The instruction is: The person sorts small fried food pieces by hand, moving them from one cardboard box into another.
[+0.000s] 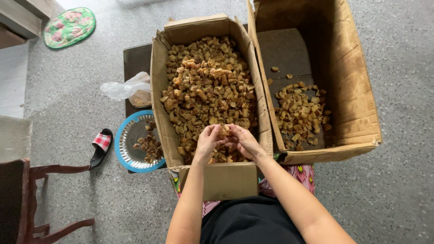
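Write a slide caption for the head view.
Both hands, left hand and right hand, hold a brown chunk over the fuller cardboard box.

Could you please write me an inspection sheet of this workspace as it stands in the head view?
Surface: speckled grey floor.
Job's things: left cardboard box heaped with brown chunks; right cardboard box holds a thin patch of similar pieces.
Clutter: blue-rimmed plate with a few pieces; clear plastic bag; checked sandal.
Grips: left hand and right hand meet over the left box's near end, both closed on one brown piece.
Cables: nothing seen.
Surroundings: wooden chair at left; green floral mat at top left.
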